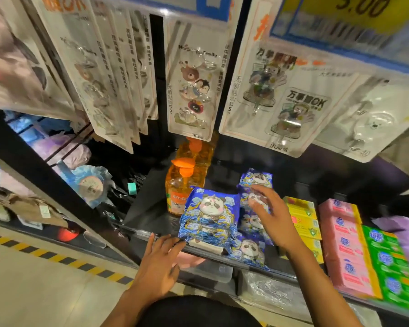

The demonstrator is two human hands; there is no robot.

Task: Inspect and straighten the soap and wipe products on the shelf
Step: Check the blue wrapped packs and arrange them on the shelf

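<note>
Head view, only one. Black shelf [149, 208] at about waist level, seen from above.

Front left on it is a left stack of wipe packs [209, 215], blue with a panda print, top pack tilted up toward the camera. Just beside it on the right is a right row of wipe packs [255, 178], same print, running from the back of the shelf to the front edge, overlapping and uneven.

Behind the left stack stands an orange soap bottle [178, 187] with a pump, upright, touching the stack's back. A second bottle [197, 149] stands behind that, partly hidden by hanging cards.

Right of the wipes, in order: yellow soap boxes [302, 208], pink soap boxes [342, 234], green soap boxes [387, 263], each in a front-to-back column, columns side by side.

Left hand [161, 263] is at the shelf's front edge, fingers spread and nearly straight, holding nothing; fingertips [181, 240] reach the lower left corner of the left stack, contact likely but blurred.

Right hand [272, 215] is over the right row, palm down, fingers loosely spread, nothing gripped; its fingertips lie on or just above a mid-row pack, can't tell which because of blur.

Above the shelf hang hook cards [191, 86] with cartoon prints, and a yellow price tag [354, 10] top right. Floor at lower left has a yellow-black striped line [45, 253].
</note>
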